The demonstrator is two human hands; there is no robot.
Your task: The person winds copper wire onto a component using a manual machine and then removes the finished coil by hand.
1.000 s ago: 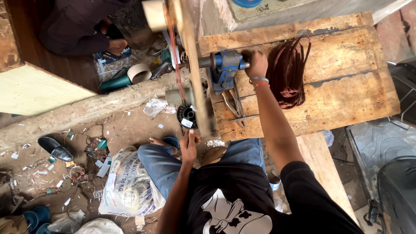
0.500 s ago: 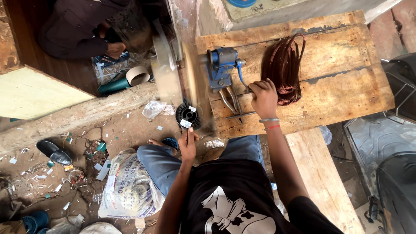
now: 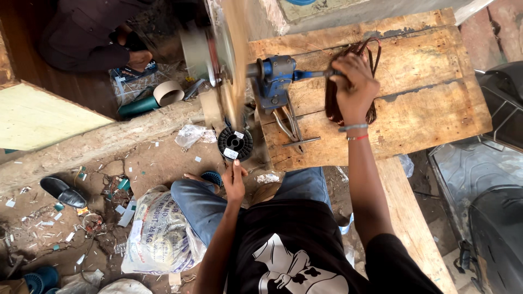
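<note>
My right hand (image 3: 353, 81) grips the crank handle of a blue hand-wound winding machine (image 3: 275, 81) fixed on a wooden table (image 3: 430, 109). Behind the hand lies a bundle of dark reddish wire coils (image 3: 370, 54). A wooden former (image 3: 229, 60) on the machine's shaft is blurred from spinning. My left hand (image 3: 234, 182) is held low beside a black wire spool (image 3: 235, 143) on the ground, fingers pinched close as if on a thin wire; the wire itself is too fine to see.
Another person in dark clothes crouches at the top left (image 3: 92, 38). A roll of tape (image 3: 168, 92), a black shoe (image 3: 62, 190), a printed sack (image 3: 158, 234) and scraps litter the dirt floor. A dark vehicle part (image 3: 490, 218) stands at the right.
My right hand has swung round with the crank, from the top of the turn down to the table and back up to the right. The former keeps spinning. My left hand stays near the spool.
</note>
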